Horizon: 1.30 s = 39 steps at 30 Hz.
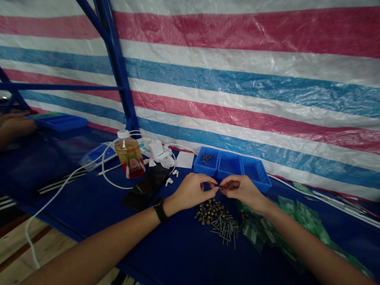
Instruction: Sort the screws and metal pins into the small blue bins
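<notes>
My left hand (198,190), with a dark band on its wrist, is closed, thumb and forefinger pinched together. Its fingertips meet those of my right hand (242,190), also closed in a pinch. Between them is a small dark metal part (221,188), mostly hidden by the fingers, its exact kind unclear. Just below the hands lies a pile of small round-headed brassy metal pieces (209,213). Touching that pile is a heap of thin grey metal pins (226,228). A blue three-compartment tray (230,163) stands behind the hands, with several small metal pieces (207,158) in its left compartment.
Green-tinted plastic bags (308,217) lie under and beside my right forearm. Leftward are a black phone (147,187), white earbuds (169,181), a drink bottle (130,156), chargers (156,150) and a looping white cable (63,184). Another person's hand (17,126) is at far left, near another blue tray (63,122).
</notes>
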Available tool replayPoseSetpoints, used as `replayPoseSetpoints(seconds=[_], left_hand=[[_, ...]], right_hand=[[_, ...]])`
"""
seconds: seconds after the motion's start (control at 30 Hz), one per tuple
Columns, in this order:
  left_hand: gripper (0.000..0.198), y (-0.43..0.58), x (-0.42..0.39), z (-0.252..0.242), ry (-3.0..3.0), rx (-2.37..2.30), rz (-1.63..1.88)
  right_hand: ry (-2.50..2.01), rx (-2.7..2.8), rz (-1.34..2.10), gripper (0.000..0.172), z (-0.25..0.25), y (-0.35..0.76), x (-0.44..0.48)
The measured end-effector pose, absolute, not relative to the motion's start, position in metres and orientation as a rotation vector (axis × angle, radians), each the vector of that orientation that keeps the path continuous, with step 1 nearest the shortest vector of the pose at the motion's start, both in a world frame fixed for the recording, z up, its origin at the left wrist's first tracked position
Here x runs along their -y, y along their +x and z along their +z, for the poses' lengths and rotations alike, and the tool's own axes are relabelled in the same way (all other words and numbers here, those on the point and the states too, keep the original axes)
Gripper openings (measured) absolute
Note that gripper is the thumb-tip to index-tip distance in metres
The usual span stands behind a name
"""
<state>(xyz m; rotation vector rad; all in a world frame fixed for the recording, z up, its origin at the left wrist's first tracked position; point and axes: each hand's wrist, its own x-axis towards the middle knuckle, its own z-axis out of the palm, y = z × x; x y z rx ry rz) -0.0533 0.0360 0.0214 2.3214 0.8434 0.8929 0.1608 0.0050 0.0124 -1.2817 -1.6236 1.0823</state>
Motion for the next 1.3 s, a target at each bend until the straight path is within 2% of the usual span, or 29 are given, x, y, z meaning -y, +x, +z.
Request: replayPoseSetpoints(seconds=[0.23,0.43,0.67,0.87,1.03,1.13,1.2,1.3], left_hand=[[0.026,-0.044,-0.032,0.02,1.589,-0.733,0.925],[0.022,-0.046,-0.031,0.024,1.465,-0.716,0.943],[0.015,-0.045,-0.029,0.021,1.698,-0.701,1.05],[0.007,-0.047,-0.035,0.021,1.978,-0.87,1.217],[0.019,-0.051,-0.075,0.05,2.203,-1.04,1.474],[0.019,-0.056,-0.086,0.062,2.262,-1.101,1.569],[0.017,-0.06,-0.079,0.06,2.361,-1.021,1.513],[0.019,-0.062,-0.058,0.045,2.573,-0.722,1.205]], right_hand=[[-1.117,1.3,1.148,0.019,0.024,0.144,0.003],[-1.082,1.147,1.283,0.023,0.021,0.142,0.003],[-1.081,1.303,1.198,0.019,0.019,0.143,0.004],[-1.158,1.34,1.129,0.016,0.025,0.146,0.003],[-1.238,1.252,1.097,0.016,0.03,0.159,-0.003],[-1.26,1.167,1.118,0.02,0.035,0.163,-0.003],[-1.231,1.12,1.165,0.023,0.038,0.161,-0.001],[-1.164,1.107,1.257,0.025,0.04,0.153,0.004]])
